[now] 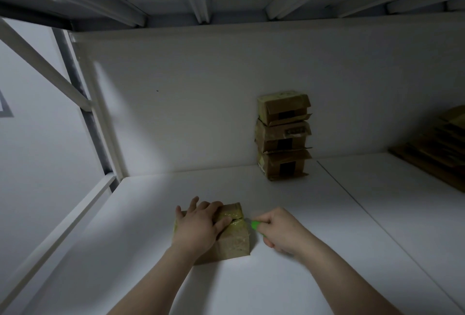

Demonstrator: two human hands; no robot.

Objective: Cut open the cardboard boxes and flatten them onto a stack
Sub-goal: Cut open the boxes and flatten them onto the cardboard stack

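Squat cardboard box (234, 241), glossy tape (235, 213), left hand (198, 224) flat on top; right hand (279, 229) curled around green cutter (255, 224).

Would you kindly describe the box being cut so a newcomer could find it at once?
On the white shelf, look in front of the tower of three boxes at the back wall. The taped box lies alone there. Unlike those, it sits under the left hand, and the right hand holds a green cutter at its edge.

Box (227, 235) before three stacked boxes (283, 136)
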